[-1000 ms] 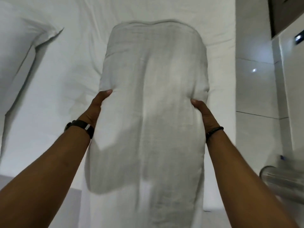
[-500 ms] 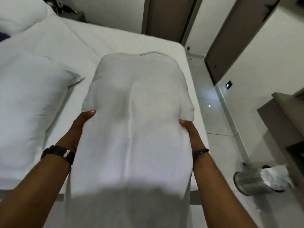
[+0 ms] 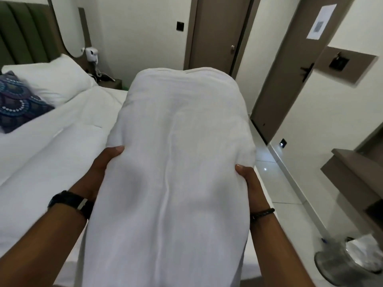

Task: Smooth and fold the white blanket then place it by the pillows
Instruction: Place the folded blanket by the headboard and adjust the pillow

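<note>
The folded white blanket (image 3: 178, 162) lies between both hands, left hand (image 3: 99, 172) and right hand (image 3: 251, 187) gripping its sides, thumbs on top, fingers hidden beneath.

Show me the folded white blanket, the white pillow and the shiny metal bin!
Folded white blanket (image 3: 178, 158): head view, middle of its top face.
Plump white pillow (image 3: 56, 79): head view, its centre.
Shiny metal bin (image 3: 339, 259): head view, its side wall.

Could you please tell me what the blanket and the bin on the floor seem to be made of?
Blanket: soft woven cloth, probably cotton, matte white; it sags and creases between the hands. Bin: likely brushed metal, with a dull silver sheen, lined with a crinkled pale plastic bag.
</note>
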